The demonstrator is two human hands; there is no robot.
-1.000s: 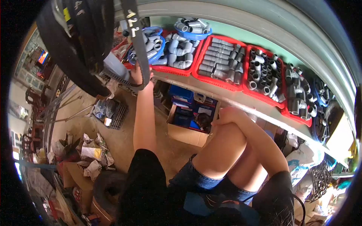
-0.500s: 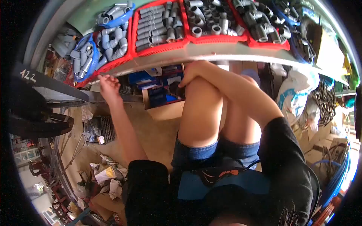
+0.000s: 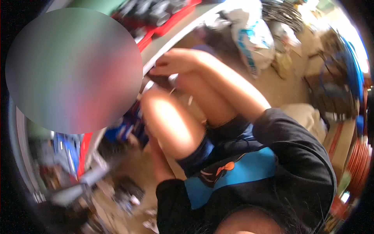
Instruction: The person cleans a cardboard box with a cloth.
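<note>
Our left hand does not show. Only the left forearm is in view, running down past the raised knee toward blurred clutter low on the floor, so we cannot tell what that hand is doing or whether it holds anything.

Up and a little to the right, the pale shelf edge curves across the view. Behind it sits a red tray with dark, smeared shapes in it that we take for fittings, though the blur is too strong to be sure.

Our right hand lies on top of the knee, just beside the shelf edge, with the fingers stretched leftward toward it. The view is too blurred for us to say whether the hand is loose or pinching something small, and we see nothing large in its grip. The tray lies near it, beyond the edge and apart from the fingers.

Further right a white sack with blue print stands on the floor. At the far right are blue coils, with orange coils below them.

As we judge it, the work is between steps. Nothing has clearly been lifted from the tray, nothing lies gathered on our lap, and the picking from the shelf is yet to be done.
</note>
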